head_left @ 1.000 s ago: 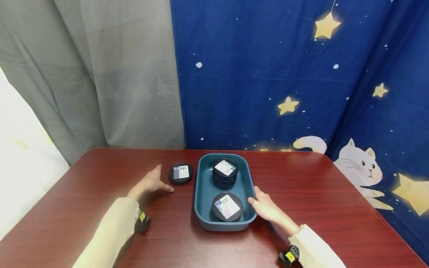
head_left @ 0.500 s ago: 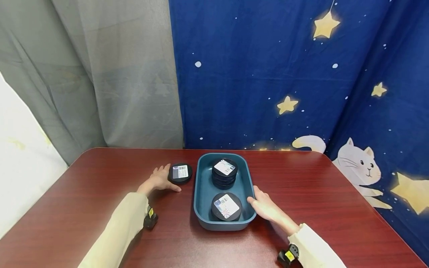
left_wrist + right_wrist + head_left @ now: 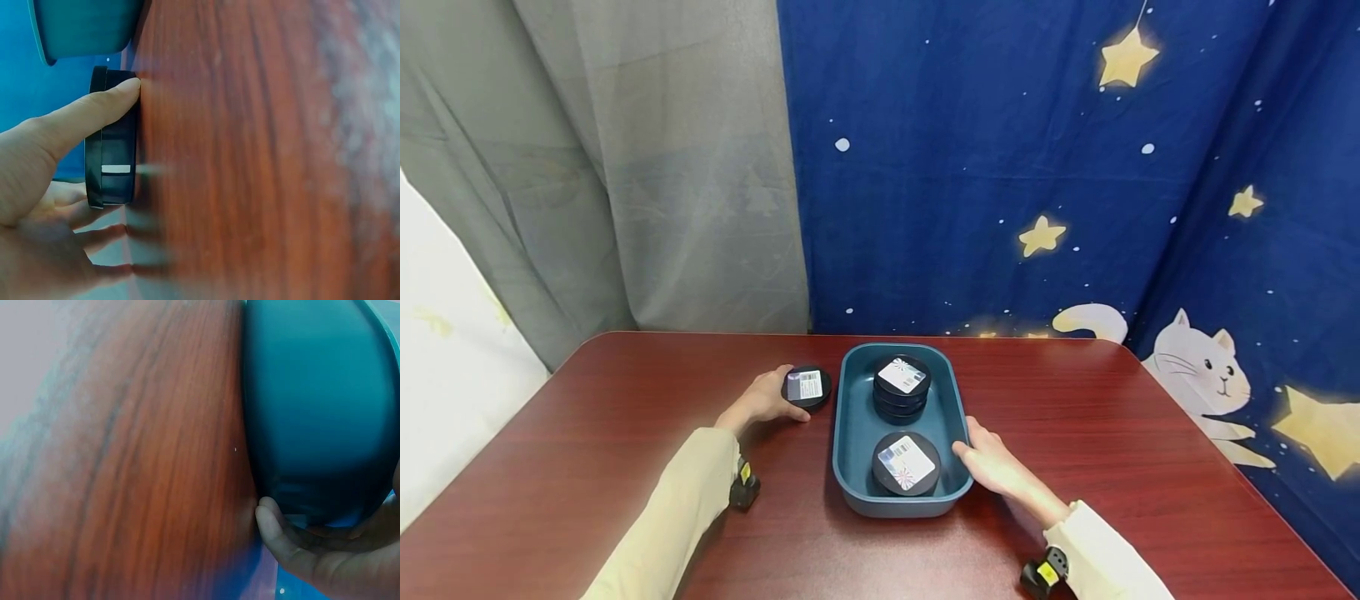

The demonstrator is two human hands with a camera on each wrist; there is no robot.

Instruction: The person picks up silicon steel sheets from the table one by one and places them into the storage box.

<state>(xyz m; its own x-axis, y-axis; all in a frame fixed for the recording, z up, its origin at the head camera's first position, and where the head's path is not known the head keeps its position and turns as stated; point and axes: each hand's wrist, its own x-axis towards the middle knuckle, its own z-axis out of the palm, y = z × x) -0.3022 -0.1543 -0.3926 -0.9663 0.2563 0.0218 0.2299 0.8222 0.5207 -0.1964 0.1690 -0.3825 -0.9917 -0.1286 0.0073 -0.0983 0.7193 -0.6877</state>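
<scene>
My left hand [image 3: 763,399] holds a low, round black container [image 3: 806,387] with a white barcode label on its lid, standing on the table left of a blue bin. In the left wrist view my thumb presses one side of this black container [image 3: 117,150], with fingers around the other. My right hand [image 3: 997,463] grips the right wall of the blue bin [image 3: 842,454], thumb at the rim and fingers outside, low along the wall in the right wrist view. Inside the bin are a stack of black containers [image 3: 902,387] at the far end and another black container [image 3: 906,463] at the near end.
The bin stands on a reddish-brown wooden table [image 3: 1112,433]. Behind the table's far edge hang a grey curtain [image 3: 700,167] and a blue curtain with stars and a cat [image 3: 940,167].
My left hand has moved right to the loose black container and closed around it; the container has shifted very slightly. My right hand stays at the bin's wall.
</scene>
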